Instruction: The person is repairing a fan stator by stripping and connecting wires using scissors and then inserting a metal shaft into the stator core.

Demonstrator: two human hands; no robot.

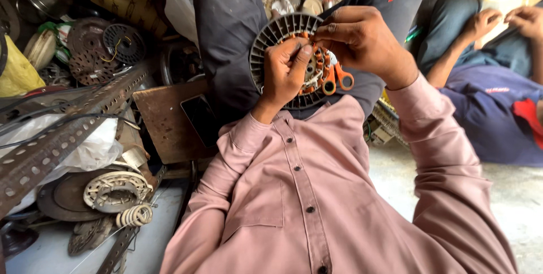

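Note:
A round motor stator (pixel 277 30) with grey fins and copper-orange windings rests on my lap, against my dark trousers. My left hand (pixel 285 70) grips it from below, thumb pressed on the windings. My right hand (pixel 362 39) comes in from the right, its fingertips pinched together on the windings near the upper rim. A pair of scissors with orange handles (pixel 337 80) sticks out from under that palm; the blades are hidden beneath the hand.
Another person sits at the right, hands (pixel 503 20) on their knees. A dark phone (pixel 201 118) lies on a wooden board. Perforated metal bars (pixel 56 135), a wound stator (pixel 116 190), a wire coil (pixel 134 215) and scrap parts crowd the left.

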